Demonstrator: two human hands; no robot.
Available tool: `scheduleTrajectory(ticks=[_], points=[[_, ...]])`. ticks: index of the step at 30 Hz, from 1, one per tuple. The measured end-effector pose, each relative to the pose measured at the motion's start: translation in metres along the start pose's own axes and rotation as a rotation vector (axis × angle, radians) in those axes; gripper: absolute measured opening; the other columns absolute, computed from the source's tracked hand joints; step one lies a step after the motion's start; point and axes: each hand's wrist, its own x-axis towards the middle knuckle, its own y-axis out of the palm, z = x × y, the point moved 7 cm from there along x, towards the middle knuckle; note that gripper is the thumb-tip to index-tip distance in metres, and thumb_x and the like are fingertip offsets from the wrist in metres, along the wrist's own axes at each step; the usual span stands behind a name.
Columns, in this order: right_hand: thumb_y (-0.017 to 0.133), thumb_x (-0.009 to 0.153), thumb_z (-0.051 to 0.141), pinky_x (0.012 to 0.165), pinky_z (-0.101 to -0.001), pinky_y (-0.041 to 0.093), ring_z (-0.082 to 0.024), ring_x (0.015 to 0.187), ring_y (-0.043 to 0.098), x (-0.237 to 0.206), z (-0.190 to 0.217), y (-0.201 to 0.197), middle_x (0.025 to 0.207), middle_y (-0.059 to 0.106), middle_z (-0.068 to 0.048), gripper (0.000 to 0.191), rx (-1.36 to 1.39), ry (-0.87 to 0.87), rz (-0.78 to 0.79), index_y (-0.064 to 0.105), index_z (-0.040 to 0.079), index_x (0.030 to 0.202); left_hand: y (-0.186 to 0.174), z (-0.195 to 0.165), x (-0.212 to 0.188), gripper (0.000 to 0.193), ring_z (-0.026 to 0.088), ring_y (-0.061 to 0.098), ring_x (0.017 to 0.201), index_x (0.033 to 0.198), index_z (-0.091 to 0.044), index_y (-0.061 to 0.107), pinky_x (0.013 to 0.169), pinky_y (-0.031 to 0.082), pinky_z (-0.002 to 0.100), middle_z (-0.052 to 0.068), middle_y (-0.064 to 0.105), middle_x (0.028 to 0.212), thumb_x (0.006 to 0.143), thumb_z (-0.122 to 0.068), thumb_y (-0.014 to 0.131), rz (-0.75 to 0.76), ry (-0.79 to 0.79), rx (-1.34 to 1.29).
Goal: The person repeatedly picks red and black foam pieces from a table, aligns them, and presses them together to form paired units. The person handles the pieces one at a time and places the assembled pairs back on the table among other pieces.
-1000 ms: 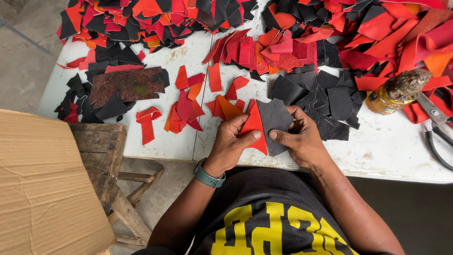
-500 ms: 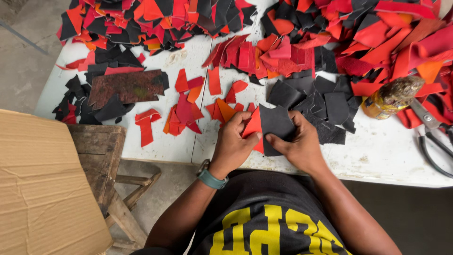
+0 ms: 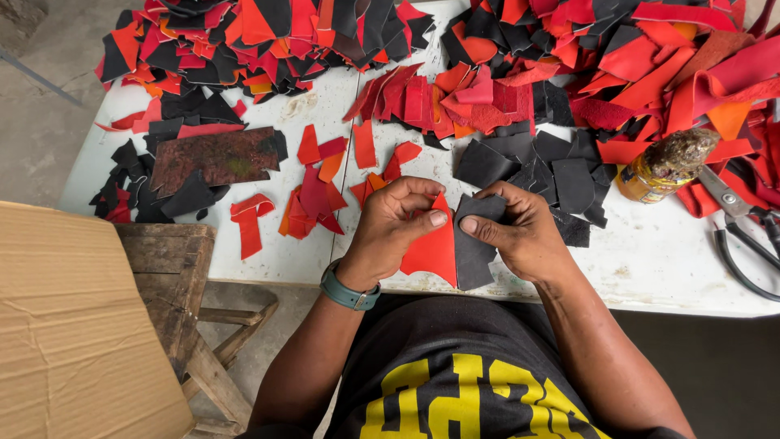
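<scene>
My left hand (image 3: pixel 394 223) pinches a red leather piece (image 3: pixel 435 248) at its upper edge. My right hand (image 3: pixel 520 232) holds a black leather piece (image 3: pixel 473 252) right beside it, thumb pressed on its face. The two pieces meet edge to edge, lifted just above the front edge of the white table (image 3: pixel 650 260). A teal band sits on my left wrist.
Heaps of red, orange and black leather scraps (image 3: pixel 569 57) cover the back of the table. A brown mottled piece (image 3: pixel 215 158) lies at left. A glue jar (image 3: pixel 662 167) and black scissors (image 3: pixel 747 228) sit at right. A wooden stool (image 3: pixel 183 276) and cardboard (image 3: pixel 65 325) stand at lower left.
Both hands have drawn the red and black pieces back toward me and lifted them off the table; the pieces now hang more upright, side by side.
</scene>
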Motion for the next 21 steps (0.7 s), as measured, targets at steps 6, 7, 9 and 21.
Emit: scheduleTrajectory(ticks=[6,7,9,21], points=[[0.079,0.087,0.002,0.067,-0.0187,0.054,-0.002,0.078,0.063,0.001,0.002,0.000,0.088,0.073,0.000,0.018,-0.156,0.024,-0.023,0.070,0.000,0.103,0.001,-0.011,-0.002,0.038,0.002,0.057,0.079,0.130,-0.002,0.063,0.069,0.045,0.020,0.003,0.072,0.093,0.094,-0.009,0.074,-0.052,0.049,0.300],[0.079,0.087,0.002,0.067,-0.0185,0.053,-0.002,0.077,0.063,0.001,0.004,0.001,0.087,0.073,0.000,0.018,-0.169,0.021,-0.027,0.070,0.000,0.103,0.003,-0.014,-0.002,0.040,0.002,0.057,0.078,0.131,-0.002,0.062,0.069,0.045,0.020,0.003,0.072,0.091,0.094,-0.009,0.074,-0.061,0.044,0.312],[0.080,0.087,0.002,0.064,-0.0188,0.052,-0.002,0.075,0.061,0.000,0.007,0.003,0.086,0.073,0.000,0.018,-0.210,0.028,-0.040,0.071,0.000,0.103,0.006,-0.019,-0.003,0.043,0.003,0.055,0.075,0.133,-0.003,0.060,0.068,0.045,0.020,0.003,0.071,0.088,0.092,-0.009,0.073,-0.078,0.035,0.335],[0.074,0.092,0.007,0.070,-0.0210,0.051,-0.003,0.079,0.059,-0.001,0.023,-0.005,0.087,0.071,0.002,0.014,-0.411,0.001,-0.009,0.073,0.001,0.105,0.010,-0.001,0.008,0.018,0.007,0.057,0.080,0.104,0.002,0.073,0.072,0.050,0.024,0.003,0.067,0.087,0.101,-0.015,0.066,0.024,-0.087,0.427]])
